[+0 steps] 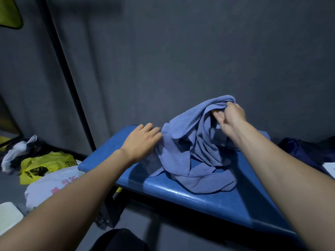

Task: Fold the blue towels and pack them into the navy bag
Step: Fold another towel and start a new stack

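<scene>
A crumpled blue towel lies heaped on a blue padded bench. My right hand grips a bunch of the towel at its top and holds that part lifted above the bench. My left hand reaches flat toward the towel's left edge, its fingertips touching the cloth. A dark navy bag sits beyond the bench at the right, partly hidden behind my right forearm.
A grey curtain hangs close behind the bench. On the floor at the left lie a yellow plastic bag, a white plastic bag and a pile of dark and white clothes. A white sheet shows at the right edge.
</scene>
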